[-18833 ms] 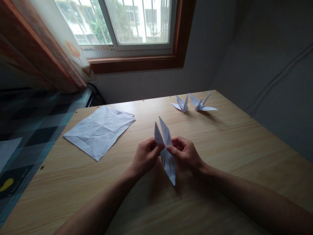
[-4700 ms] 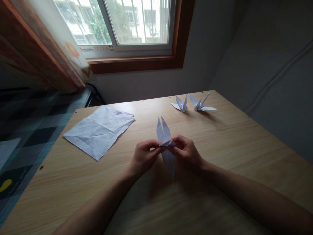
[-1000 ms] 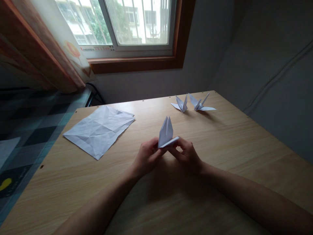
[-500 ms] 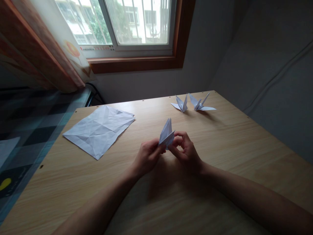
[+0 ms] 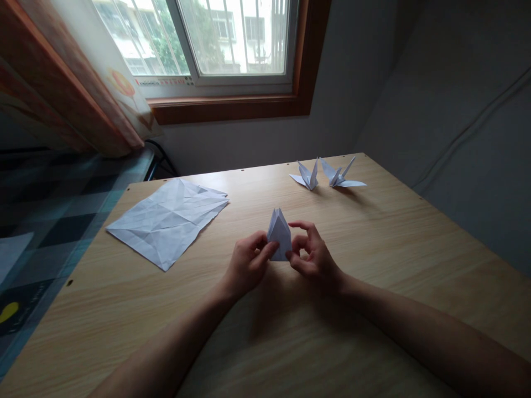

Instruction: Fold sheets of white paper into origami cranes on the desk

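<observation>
A small white folded paper piece (image 5: 280, 235) stands between my two hands just above the wooden table (image 5: 390, 243). My left hand (image 5: 248, 264) pinches its left side with thumb and fingers. On the other side, my right hand (image 5: 312, 254) grips it with curled fingers, the index finger arched over the top. The piece is now a compact pointed shape with its tip up.
Two finished white paper cranes (image 5: 307, 177) (image 5: 340, 176) sit at the far right of the table. A stack of creased white paper sheets (image 5: 168, 220) lies at the far left. A window and a curtain (image 5: 83, 83) are behind; a checked cloth (image 5: 50, 221) lies left of the table.
The long lower point of the paper has been folded up, so the piece is shorter and more compact. Over the last second the flap closed flat against it; both hands stayed in place.
</observation>
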